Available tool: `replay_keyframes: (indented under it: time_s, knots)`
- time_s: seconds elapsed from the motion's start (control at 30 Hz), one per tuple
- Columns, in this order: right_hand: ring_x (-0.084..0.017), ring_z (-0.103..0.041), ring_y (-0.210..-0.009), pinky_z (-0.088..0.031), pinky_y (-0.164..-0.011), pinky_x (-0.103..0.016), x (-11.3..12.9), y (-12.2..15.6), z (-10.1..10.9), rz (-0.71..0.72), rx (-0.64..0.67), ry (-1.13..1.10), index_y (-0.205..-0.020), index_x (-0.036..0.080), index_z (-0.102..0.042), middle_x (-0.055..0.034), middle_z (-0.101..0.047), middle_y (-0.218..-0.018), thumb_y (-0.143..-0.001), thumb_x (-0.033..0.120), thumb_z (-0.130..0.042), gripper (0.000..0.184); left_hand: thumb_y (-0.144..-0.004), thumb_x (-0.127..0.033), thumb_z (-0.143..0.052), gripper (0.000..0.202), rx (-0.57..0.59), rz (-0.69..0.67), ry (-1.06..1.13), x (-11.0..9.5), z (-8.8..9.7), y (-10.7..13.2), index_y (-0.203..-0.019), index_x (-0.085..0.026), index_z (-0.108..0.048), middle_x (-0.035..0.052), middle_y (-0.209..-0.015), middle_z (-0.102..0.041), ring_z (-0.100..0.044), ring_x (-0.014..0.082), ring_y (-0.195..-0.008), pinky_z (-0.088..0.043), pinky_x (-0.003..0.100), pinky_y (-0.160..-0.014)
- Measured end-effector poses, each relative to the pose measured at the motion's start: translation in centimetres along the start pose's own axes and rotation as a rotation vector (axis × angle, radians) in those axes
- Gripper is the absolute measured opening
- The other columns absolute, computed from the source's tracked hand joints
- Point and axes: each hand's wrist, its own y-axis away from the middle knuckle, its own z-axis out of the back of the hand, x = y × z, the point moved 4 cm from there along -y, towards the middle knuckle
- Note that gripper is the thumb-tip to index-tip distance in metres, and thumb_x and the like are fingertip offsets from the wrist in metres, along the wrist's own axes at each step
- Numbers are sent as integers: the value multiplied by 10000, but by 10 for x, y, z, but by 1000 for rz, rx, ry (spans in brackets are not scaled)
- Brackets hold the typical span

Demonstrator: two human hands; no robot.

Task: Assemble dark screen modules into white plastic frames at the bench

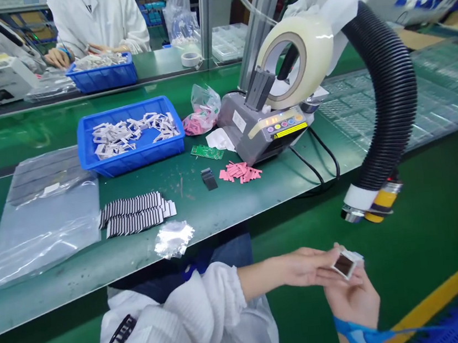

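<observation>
Out past the bench's front edge, both hands meet on a small white-framed part with a dark square face [344, 265], perhaps a little display. My left hand [307, 266] reaches across from the left, its fingers closed on the part's left side. From below, my right hand [355, 295], with a blue strap at the wrist, grips the same part; some of its fingers are hidden. A yellow-and-silver nozzle end [377, 206] on a black corrugated hose [393, 79] hangs just above and beyond the hands.
On the green bench [201, 214] are a blue bin [133, 156] of white frames, rows of dark-and-white flat pieces [134, 214], pink strips [241, 172], a green circuit board [207, 152], a clear plastic bag [51, 215] and a tape dispenser [261, 128]. A co-worker [97, 20] sits opposite.
</observation>
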Motion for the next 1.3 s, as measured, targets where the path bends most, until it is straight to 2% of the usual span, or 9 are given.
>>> replay_keyframes:
  time_s: [0.13,0.23,0.33,0.43,0.57,0.73,0.93,1.17,1.3]
  knots:
    - [-95,-637,-861,-538,-752,-212,3,-2,-9,29,-5,-3,-916,175,-641,12,-686,-918,-792,326,-605,198,-944,-334,-414,434,-14,-83,16,-14,7,9,-1238,-38,-532,215,-1289,-551,-549,244,-1185,-331,436,-1087]
    - [-86,-633,-845,-534,-741,-196,3,3,-21,14,21,12,-901,188,-644,18,-681,-906,-795,316,-613,169,-938,-290,-434,394,2,-85,8,-22,9,15,-1214,-33,-550,191,-1230,-594,-549,254,-1184,-321,455,-1086]
    - [-97,-630,-759,-544,-663,-199,2,15,-32,-43,43,55,-942,163,-654,-2,-680,-879,-763,327,-659,242,-895,-274,-520,357,-7,-32,-10,-9,15,31,-1141,-26,-593,163,-1069,-664,-579,276,-1145,-294,503,-1088]
    - [-86,-606,-702,-541,-611,-185,-1,33,-45,-121,120,82,-1020,166,-645,3,-666,-879,-701,353,-725,378,-865,-320,-562,333,-8,5,-9,13,22,63,-1056,-56,-633,120,-934,-692,-616,278,-1091,-298,523,-1077]
    - [-62,-567,-680,-528,-598,-151,-8,58,-61,-222,177,13,-998,179,-642,26,-630,-851,-646,356,-772,415,-800,-397,-638,370,17,-28,14,24,21,113,-1022,-102,-661,96,-975,-687,-654,239,-1020,-355,435,-1043]
    - [-74,-558,-714,-532,-618,-173,-17,90,-81,-265,196,1,-1000,209,-648,9,-613,-903,-641,375,-784,419,-741,-452,-694,392,11,-201,104,8,4,169,-1004,-162,-682,55,-980,-685,-683,159,-894,-476,258,-812]
    - [-111,-538,-667,-501,-552,-235,-32,131,-119,-284,463,66,-944,278,-669,-4,-583,-807,-643,465,-767,368,-659,-447,-761,406,-161,-470,222,-10,-4,228,-969,-193,-696,37,-869,-697,-668,120,-804,-499,152,-608]
    - [-101,-500,-612,-424,-517,-205,-44,174,-157,-365,774,56,-1019,301,-662,-22,-610,-776,-718,463,-714,346,-731,-366,-727,309,-270,-759,296,-17,-6,280,-1003,-226,-684,26,-942,-699,-652,113,-860,-512,172,-689]
    - [-106,-459,-576,-391,-495,-211,-51,195,-171,-460,844,19,-1018,302,-649,-15,-598,-748,-769,500,-644,318,-734,-374,-721,293,-314,-834,269,-19,-13,297,-998,-254,-678,17,-954,-705,-657,125,-904,-501,178,-734]
